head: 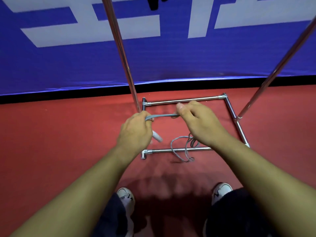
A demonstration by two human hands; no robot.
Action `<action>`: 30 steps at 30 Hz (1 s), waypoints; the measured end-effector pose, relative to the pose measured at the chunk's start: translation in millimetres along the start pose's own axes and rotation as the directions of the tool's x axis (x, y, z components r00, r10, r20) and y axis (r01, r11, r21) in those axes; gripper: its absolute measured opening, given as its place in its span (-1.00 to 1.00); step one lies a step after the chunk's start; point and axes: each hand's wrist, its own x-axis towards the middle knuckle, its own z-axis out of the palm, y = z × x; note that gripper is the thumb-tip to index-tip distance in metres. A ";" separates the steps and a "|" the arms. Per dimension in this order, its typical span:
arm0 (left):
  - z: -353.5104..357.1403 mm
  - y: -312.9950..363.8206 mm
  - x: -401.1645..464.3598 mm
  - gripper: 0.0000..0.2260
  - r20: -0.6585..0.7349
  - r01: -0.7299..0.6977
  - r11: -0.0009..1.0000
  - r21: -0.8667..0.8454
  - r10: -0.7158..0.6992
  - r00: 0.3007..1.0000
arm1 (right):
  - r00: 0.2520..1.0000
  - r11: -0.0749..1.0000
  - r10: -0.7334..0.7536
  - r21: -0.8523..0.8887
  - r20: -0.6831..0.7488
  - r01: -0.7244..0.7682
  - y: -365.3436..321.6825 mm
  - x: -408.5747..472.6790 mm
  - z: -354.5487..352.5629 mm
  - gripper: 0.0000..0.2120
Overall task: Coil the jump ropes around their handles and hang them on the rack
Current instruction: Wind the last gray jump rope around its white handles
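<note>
A grey jump rope (163, 115) is stretched taut between my two hands above the red floor. My left hand (136, 130) grips the rope together with a pale handle (157, 136) that pokes out below the fist. My right hand (196, 122) pinches the rope's other end between thumb and fingers. The slack rope (181, 147) hangs in loose loops below my right hand, over the rack's front base bar. The chrome rack (184, 100) stands right before me, its two uprights rising to either side.
The rack's left upright (119, 48) and right upright (277, 69) slant up out of view. A blue banner (68, 65) with white lettering runs along the back. My two white shoes (125, 195) stand on the red floor (59, 142) below.
</note>
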 end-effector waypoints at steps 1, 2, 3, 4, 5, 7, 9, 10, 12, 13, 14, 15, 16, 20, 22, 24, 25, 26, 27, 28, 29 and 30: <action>1.7 2.3 -0.1 -0.78 0.031 0.051 0.993 -0.109 -0.048 0.998 | 0.999 0.998 0.043 0.053 -0.010 -0.042 -0.3 -0.5 2.0 -0.63; 1.9 6.7 -1.5 -0.76 0.109 0.141 0.944 -0.300 -0.113 0.988 | 0.996 0.986 0.091 0.138 0.004 -0.091 -0.3 -0.9 3.9 -0.64; 1.7 11.6 -4.0 -0.74 0.221 0.258 0.831 -0.493 -0.167 0.961 | 0.989 0.960 0.136 0.240 0.054 -0.145 -0.2 -1.6 5.0 -0.66; 1.8 16.0 -6.5 -0.72 0.313 0.358 0.687 -0.633 -0.196 0.929 | 0.979 0.928 0.162 0.317 0.125 -0.194 0.6 -2.9 5.6 -0.68; 2.7 16.9 -6.4 -0.70 0.354 0.410 0.583 -0.702 -0.214 0.910 | 0.967 0.913 0.158 0.344 0.199 -0.220 0.8 -4.1 6.1 -0.73; 5.1 15.7 -2.8 -0.68 0.319 0.425 0.488 -0.763 -0.288 0.903 | 0.938 0.951 0.090 0.252 0.336 -0.181 1.3 -6.4 8.3 -0.84; 6.1 15.6 -0.3 -0.71 0.221 0.347 0.464 -0.815 -0.305 0.926 | 0.884 0.997 0.061 0.018 0.463 -0.078 -0.1 -10.2 12.9 -0.91; 6.6 16.8 1.1 -0.73 0.173 0.293 0.466 -0.835 -0.285 0.943 | 0.853 0.997 0.076 -0.044 0.517 -0.062 -0.6 -12.5 17.4 -0.91; 2.8 20.4 1.0 -0.74 0.100 0.209 0.486 -0.849 -0.240 0.966 | 0.831 0.986 0.116 0.038 0.544 -0.162 -3.4 -15.9 28.8 -0.84; -0.7 22.6 0.6 -0.72 0.075 0.177 0.480 -0.859 -0.224 0.972 | 0.852 0.961 0.133 0.144 0.507 -0.236 -5.7 -15.0 34.4 -0.81; -4.2 23.8 0.4 -0.70 0.061 0.156 0.450 -0.879 -0.218 0.974 | 0.878 0.920 0.161 0.254 0.450 -0.299 -8.9 -13.1 38.3 -0.76; -9.1 25.7 -0.2 -0.69 0.063 0.151 0.396 -0.906 -0.227 0.972 | 0.895 0.862 0.196 0.364 0.402 -0.352 -11.4 -10.0 41.6 -0.71; -13.8 26.9 -0.9 -0.69 0.080 0.158 0.321 -0.934 -0.243 0.967 | 0.897 0.782 0.229 0.477 0.378 -0.400 -13.4 -6.8 44.6 -0.72; -19.4 28.3 -3.3 -0.73 0.168 0.198 0.085 -0.976 -0.281 0.945 | 0.820 0.255 0.351 0.796 0.452 -0.548 -22.9 -2.6 51.9 -0.68; -15.2 28.6 -5.2 -0.73 0.209 0.231 0.054 -0.972 -0.265 0.941 | 0.798 0.065 0.402 0.855 0.450 -0.515 -23.4 -1.0 53.5 -0.61; -10.2 29.3 -7.2 -0.73 0.230 0.256 0.094 -0.962 -0.224 0.947 | 0.803 -0.019 0.445 0.901 0.396 -0.434 -20.8 2.7 55.3 -0.68; -7.5 28.8 -8.1 -0.74 0.224 0.254 0.147 -0.956 -0.194 0.955 | 0.810 -0.029 0.462 0.919 0.361 -0.393 -19.6 4.7 55.6 -0.73; -5.4 26.9 -8.8 -0.77 0.209 0.240 0.218 -0.946 -0.155 0.966 | 0.818 -0.027 0.473 0.933 0.329 -0.359 -18.2 6.1 55.0 -0.75; -4.4 25.5 -9.9 -0.81 0.195 0.217 0.289 -0.932 -0.103 0.975 | 0.824 -0.020 0.477 0.941 0.306 -0.338 -16.8 7.4 53.5 -0.73; -4.5 23.5 -11.0 -0.84 0.185 0.190 0.345 -0.919 -0.047 0.982 | 0.828 -0.020 0.476 0.945 0.296 -0.327 -16.0 8.5 51.1 -0.70; -5.6 22.1 -12.3 -0.86 0.186 0.173 0.368 -0.914 0.000 0.982 | 0.831 -0.027 0.472 0.947 0.295 -0.321 -15.3 9.5 49.1 -0.69; -7.4 21.2 -13.3 -0.88 0.196 0.170 0.375 -0.911 0.032 0.980 | 0.833 -0.035 0.467 0.947 0.298 -0.320 -14.8 10.1 46.4 -0.68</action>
